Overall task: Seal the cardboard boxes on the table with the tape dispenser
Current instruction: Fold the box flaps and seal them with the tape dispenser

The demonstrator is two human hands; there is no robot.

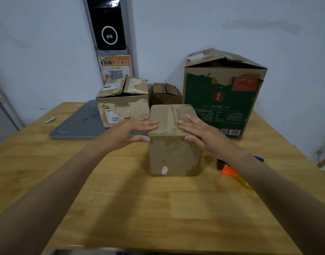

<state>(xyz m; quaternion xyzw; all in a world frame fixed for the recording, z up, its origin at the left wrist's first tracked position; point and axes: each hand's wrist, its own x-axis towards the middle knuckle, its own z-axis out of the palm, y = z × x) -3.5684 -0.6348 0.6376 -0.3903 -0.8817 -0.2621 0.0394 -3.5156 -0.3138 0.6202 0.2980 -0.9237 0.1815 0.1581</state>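
Since the two top flaps of the small cardboard box (174, 155) are only pressed down, not taped, main risk is they spring up once a hand lifts off to fetch the tape dispenser (229, 169); the seam looks slightly uneven, right flap riding a bit higher, so tape could bridge a gap. Box skin is rough: torn paper, old tape residue on the top and front, so fresh tape may grip badly or peel. Box looks light and could slide on the table (139, 199) under a one-handed push. Left hand (134, 130) has straight fingers at the top left edge, thumb by the side wall; right hand (200, 131) lies flat on the right flap, thumb over the front edge; both spread, holding nothing. Box stands upright mid-table, close to the person. Dispenser, orange and yellow, lies on the table right of the box, partly hidden under the right forearm, so it could get knocked. Behind: worn box (123, 107) on a grey slab (78, 126), little box (165, 94), green printed box (222, 100), flaps not flat.
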